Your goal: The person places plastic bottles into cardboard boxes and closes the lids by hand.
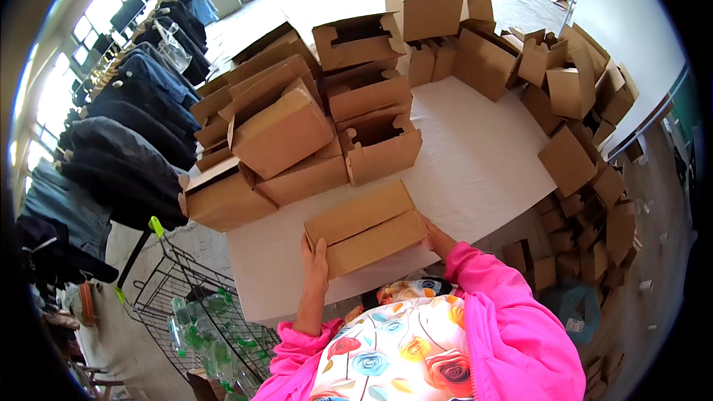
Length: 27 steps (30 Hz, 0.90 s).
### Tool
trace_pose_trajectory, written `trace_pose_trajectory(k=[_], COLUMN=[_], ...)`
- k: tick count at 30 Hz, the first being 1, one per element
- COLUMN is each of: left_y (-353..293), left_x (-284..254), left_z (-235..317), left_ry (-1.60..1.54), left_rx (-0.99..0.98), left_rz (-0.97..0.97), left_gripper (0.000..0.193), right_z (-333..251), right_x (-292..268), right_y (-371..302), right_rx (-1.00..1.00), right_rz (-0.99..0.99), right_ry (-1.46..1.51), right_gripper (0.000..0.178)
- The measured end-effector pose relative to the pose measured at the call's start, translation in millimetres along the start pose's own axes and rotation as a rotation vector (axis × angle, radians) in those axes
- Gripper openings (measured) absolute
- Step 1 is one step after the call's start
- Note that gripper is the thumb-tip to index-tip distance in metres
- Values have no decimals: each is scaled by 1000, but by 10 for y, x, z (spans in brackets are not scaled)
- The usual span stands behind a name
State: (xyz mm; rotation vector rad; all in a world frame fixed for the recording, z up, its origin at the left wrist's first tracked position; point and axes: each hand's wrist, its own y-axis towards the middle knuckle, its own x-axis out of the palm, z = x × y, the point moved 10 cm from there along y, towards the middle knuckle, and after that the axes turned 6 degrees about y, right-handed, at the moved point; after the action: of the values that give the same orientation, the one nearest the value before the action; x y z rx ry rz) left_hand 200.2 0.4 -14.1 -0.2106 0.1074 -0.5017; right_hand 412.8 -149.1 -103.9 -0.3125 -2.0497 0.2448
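Observation:
Between my two hands is a brown cardboard box (371,234) with its top flaps folded in and a seam running along the middle. It is over the near edge of the white-covered table (475,152). My left hand (316,258) is closed on its left end, thumb on top and fingers against the side. At the right end my right hand (433,238) grips the box; its fingers are partly hidden. Just beyond stand stacked open cardboard boxes (382,150), and a tilted box (282,130) lies on top of the left stack.
A wire shopping cart (186,275) with green-tinted plastic bottles stands at my left. Dark clothes hang on a rack (137,104) behind it. To the right, a heap of cardboard boxes (568,167) spreads over the floor beside a blue basket (579,308).

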Motion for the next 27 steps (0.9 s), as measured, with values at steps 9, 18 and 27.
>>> trace_pose_trajectory(k=[9,18,27], left_y=[-344,-142,1314], left_x=[1083,3136,4079], left_z=[240,730,1217], left_ry=[107,50,90], left_rx=[72,291,328], left_rz=[-163,-331,-237], left_gripper=[54,54,52], right_z=[-603,-2357,-3698], right_x=[-420,-1081,-1925], right_y=[-592,-1590,-890], right_rx=[-91,-287,-372], right_rz=[120,322,336], right_ry=[19,-107,-69], right_gripper=[47,44,42])
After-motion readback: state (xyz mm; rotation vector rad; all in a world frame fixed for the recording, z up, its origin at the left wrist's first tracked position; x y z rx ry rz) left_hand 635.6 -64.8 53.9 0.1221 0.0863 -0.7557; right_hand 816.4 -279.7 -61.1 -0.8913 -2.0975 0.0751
